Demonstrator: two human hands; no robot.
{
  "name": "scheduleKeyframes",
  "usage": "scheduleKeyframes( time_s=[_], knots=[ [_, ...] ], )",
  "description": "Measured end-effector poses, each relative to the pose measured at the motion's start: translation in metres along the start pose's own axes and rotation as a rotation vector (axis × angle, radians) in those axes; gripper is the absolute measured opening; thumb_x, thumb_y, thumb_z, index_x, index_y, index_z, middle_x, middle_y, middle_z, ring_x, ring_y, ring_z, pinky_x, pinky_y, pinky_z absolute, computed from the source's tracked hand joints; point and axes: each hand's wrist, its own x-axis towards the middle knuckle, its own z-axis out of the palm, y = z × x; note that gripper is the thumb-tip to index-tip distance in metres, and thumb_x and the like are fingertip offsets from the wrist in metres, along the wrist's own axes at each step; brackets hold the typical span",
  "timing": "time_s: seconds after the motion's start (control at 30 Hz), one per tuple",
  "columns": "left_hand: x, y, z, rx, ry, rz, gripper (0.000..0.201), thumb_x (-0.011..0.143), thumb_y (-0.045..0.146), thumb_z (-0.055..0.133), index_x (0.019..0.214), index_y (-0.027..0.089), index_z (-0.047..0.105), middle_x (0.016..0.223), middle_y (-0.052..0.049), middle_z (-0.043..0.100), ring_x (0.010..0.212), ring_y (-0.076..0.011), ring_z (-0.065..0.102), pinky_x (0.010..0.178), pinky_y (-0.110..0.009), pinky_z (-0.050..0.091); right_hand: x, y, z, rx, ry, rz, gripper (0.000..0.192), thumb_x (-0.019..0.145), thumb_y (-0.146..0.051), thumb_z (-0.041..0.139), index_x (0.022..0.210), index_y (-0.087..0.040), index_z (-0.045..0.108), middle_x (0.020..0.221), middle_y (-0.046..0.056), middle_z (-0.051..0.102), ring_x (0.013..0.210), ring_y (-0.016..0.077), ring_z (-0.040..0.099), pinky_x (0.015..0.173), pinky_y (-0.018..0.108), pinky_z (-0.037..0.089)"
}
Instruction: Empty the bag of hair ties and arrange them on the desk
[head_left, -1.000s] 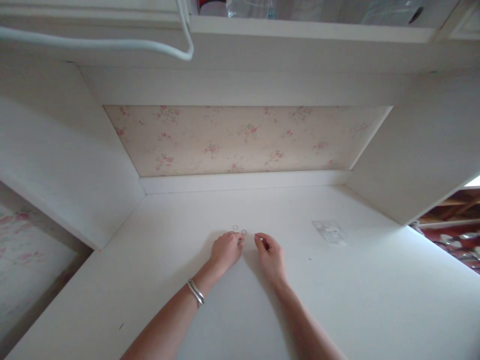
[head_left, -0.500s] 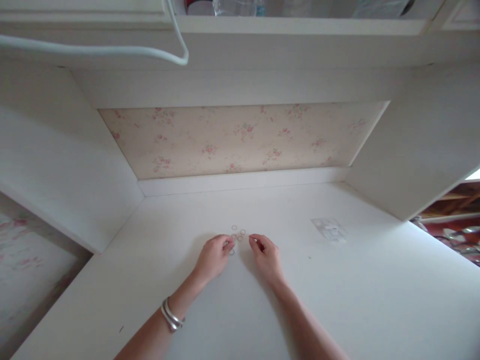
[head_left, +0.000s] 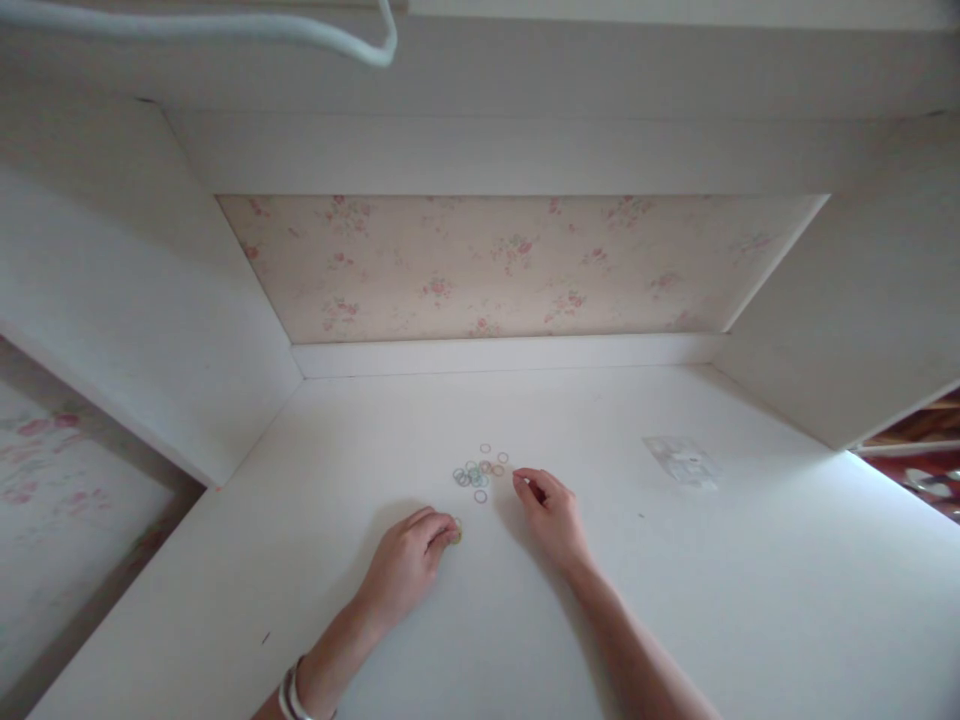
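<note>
the left hand (head_left: 409, 563) rests knuckles-up on the white desk (head_left: 750, 580), its fingers curled, and the fingertips (head_left: 442, 531) press on a small yellow ring (head_left: 456, 536) that shows just past them, to their right; whether the ring is pinched between thumb and finger or only held down against the desk cannot be told at this size. a pair of silver bangles (head_left: 291, 697) sits on that wrist at the near edge of the view.

the right hand (head_left: 553, 512) lies a little farther in and to the right, apart from the left hand, with its thumb and forefinger drawn together at the tip; something very small may sit between them, but it is too tiny to make out, so i cannot tell whether the pinch holds anything.

just left of the right fingertips, and beyond the yellow ring, a loose cluster of small rings (head_left: 477, 473) lies flat on the desk, some overlapping, in pale shades of green, blue and tan. one single ring (head_left: 481, 496) lies on its own on the near side of the cluster, between the two hands.

well to the right of the hands a small clear plastic bag (head_left: 682, 461) lies flat on the desk. the far side of the recess is backed by floral wallpaper (head_left: 517, 265), and a white cable (head_left: 225, 28) loops across the top left.
</note>
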Motion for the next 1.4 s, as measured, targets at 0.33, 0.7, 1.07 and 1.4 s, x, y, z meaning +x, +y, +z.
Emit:
scheduleKeyframes(
  time_s=[0.33,0.7,1.07,1.4],
  knots=[
    [-0.003,0.0,0.0,0.092,-0.048,0.005,0.02,0.089,0.019,0.046,0.09,0.024,0.065,0.087,0.0,0.066,0.08,-0.0135,0.062,0.074,-0.023,0.046,-0.003,0.002,0.004,-0.034,-0.028,-0.037,0.032,0.087,-0.042,0.045,0.089,-0.02,0.068,0.074,0.002,0.063,0.061,0.0136,0.051,0.061,0.026,0.039],
    [-0.005,0.005,-0.004,0.186,-0.058,-0.018,0.022,0.09,0.019,0.044,0.091,0.025,0.065,0.088,0.001,0.067,0.08,-0.0138,0.063,0.074,-0.024,0.047,0.0,0.006,0.003,-0.231,-0.077,-0.029,0.032,0.087,-0.039,0.042,0.092,-0.02,0.068,0.079,0.004,0.064,0.073,0.0168,0.055,0.069,0.029,0.041],
    [-0.005,0.006,-0.006,0.173,-0.049,-0.025,0.023,0.09,0.024,0.043,0.09,0.025,0.066,0.09,-0.001,0.069,0.082,-0.0158,0.064,0.074,-0.025,0.046,-0.003,-0.004,0.005,-0.634,-0.272,-0.153,0.038,0.09,-0.028,0.039,0.126,-0.032,0.053,0.097,0.007,0.063,0.094,0.0208,0.053,0.081,0.034,0.036],
    [0.001,0.0,-0.008,-0.113,0.138,-0.179,0.026,0.087,0.037,0.047,0.086,0.018,0.065,0.066,-0.001,0.06,0.058,-0.0119,0.051,0.056,-0.022,0.038,-0.003,0.004,0.006,-0.563,-0.195,-0.109,0.036,0.09,-0.025,0.037,0.118,-0.025,0.059,0.098,0.005,0.063,0.091,0.0176,0.057,0.081,0.03,0.037]
  ],
)
